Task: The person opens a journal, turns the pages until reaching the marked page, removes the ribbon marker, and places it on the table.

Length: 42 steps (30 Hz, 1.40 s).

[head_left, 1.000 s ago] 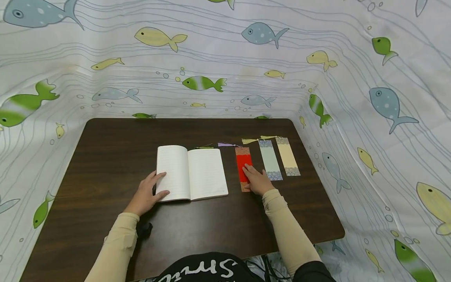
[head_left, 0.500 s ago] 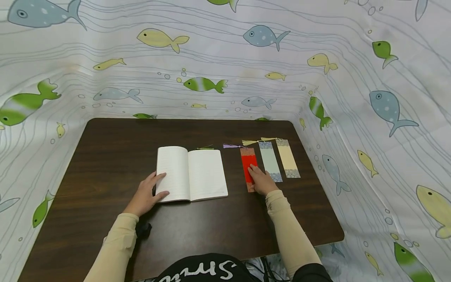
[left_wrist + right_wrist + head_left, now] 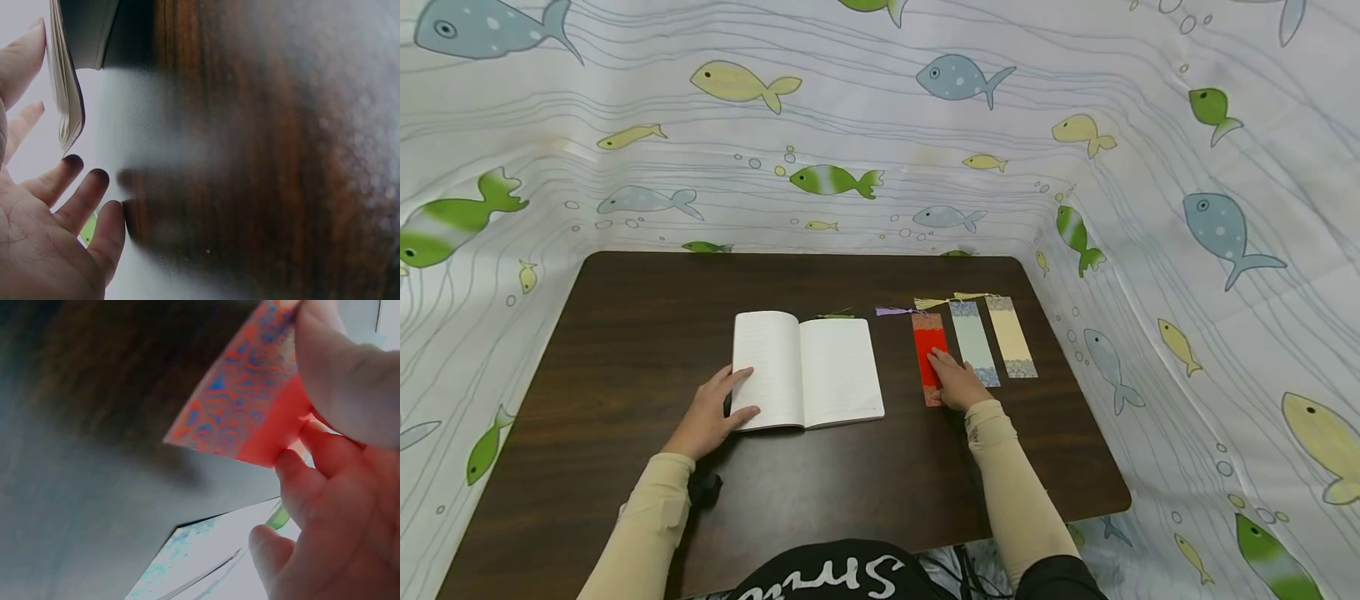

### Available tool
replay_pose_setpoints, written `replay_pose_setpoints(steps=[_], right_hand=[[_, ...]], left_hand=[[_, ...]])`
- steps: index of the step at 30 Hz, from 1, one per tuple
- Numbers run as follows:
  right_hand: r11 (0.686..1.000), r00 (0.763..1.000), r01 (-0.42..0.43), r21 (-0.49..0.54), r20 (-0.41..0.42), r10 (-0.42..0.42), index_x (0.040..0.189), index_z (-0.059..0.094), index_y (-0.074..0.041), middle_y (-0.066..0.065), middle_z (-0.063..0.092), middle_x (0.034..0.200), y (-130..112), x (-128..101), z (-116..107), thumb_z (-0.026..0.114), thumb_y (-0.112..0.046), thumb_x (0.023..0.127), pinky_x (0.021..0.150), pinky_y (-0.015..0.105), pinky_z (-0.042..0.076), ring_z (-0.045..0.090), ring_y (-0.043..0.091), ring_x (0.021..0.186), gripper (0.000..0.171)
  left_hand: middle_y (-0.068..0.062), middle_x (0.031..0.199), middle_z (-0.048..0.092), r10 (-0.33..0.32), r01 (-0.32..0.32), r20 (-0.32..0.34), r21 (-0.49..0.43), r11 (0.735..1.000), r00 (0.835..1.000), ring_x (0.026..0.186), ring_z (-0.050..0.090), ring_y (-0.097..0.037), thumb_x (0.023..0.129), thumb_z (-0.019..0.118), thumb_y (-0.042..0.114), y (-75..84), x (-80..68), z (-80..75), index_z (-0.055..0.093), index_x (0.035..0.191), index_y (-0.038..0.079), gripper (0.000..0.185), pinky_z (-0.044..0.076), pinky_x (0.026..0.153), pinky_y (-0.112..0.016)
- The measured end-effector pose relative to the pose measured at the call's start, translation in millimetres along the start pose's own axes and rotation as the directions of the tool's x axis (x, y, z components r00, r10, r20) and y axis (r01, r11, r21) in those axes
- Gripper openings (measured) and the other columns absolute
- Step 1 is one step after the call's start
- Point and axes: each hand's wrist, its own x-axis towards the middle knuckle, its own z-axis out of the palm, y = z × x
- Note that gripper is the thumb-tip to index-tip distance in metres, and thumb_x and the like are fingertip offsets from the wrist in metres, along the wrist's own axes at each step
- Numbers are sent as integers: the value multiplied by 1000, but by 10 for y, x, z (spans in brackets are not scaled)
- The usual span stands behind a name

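**Desk contents: one book, three bookmarks in a row, two hands**

On the dark wooden desk, counted:

- One open book, near the middle of the desk, pages up, spine running from the near edge toward the far edge. A green tassel shows just past its far edge.
- Three bookmarks, side by side toward the right edge, each a long narrow strip with its long axis running near edge to far edge and its tassel end toward the far edge:
  - red bookmark, closest to the book, with a purple tassel trailing left;
  - pale blue-green bookmark, in the middle;
  - cream bookmark, closest to the right edge.
  - Two yellow tassels lie at the far ends of the latter two.
- Two hands, both in beige sleeves:
  - left hand, fingers relaxed and spread, thumb resting on the near left corner of the book's left page.
  - right hand, on the near end of the red bookmark; the right wrist view shows the thumb and fingers pinching that end, its patterned corner lifted off the desk.

Around the desk hangs one white cloth with a fish print.
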Motion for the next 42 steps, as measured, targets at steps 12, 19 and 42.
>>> replay_pose_setpoints(steps=[12,19,42], right_hand=[[991,968,125,45,-225,-112,158,33,-5,14,26,166,-229,118,92,66,-21,100,122,57,16,27,31,152,69],[939,940,321,121,-157,-301,160,33,-12,8,23,168,-647,195,220,77,-36,90,122,56,15,26,27,153,86],[931,923,356,-84,-122,-364,152,48,-12,2,39,161,-880,199,275,80,-39,85,117,52,32,37,20,148,79]], left_hand=[[-37,157,24,2,-2,-6,-2,1000,1000,138,26,-61,96,71,38,-24,11,15,41,153,5,72,30,103,-76],[-34,158,25,-1,1,-8,1,1000,1000,139,26,-58,96,72,38,-21,5,-11,42,153,6,72,31,102,-76],[-35,158,24,-6,6,-5,-2,1000,1000,139,25,-58,96,71,40,-32,-16,-3,41,154,7,73,30,103,-76]])
